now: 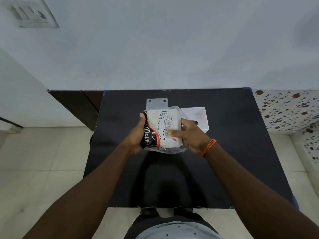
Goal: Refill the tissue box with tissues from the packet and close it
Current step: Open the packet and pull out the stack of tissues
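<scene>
Both hands hold a plastic tissue packet (164, 128) above the middle of the black table (224, 161). The packet is clear plastic with a white stack of tissues inside and a black-and-red printed side. My left hand (136, 135) grips its printed left side, thumb on top. On the right side, my right hand (191, 135) has its thumb pressed on the packet's face. Behind my right hand stands the white tissue box (196, 114), partly hidden. A flat white lid panel (157, 103) with two dark holes lies behind the packet.
The table stands against a pale wall. A dark cabinet (74, 107) sits to its left and a floral-tiled surface (286, 109) to its right. Pale floor tiles surround the table. An orange thread is tied on my right wrist.
</scene>
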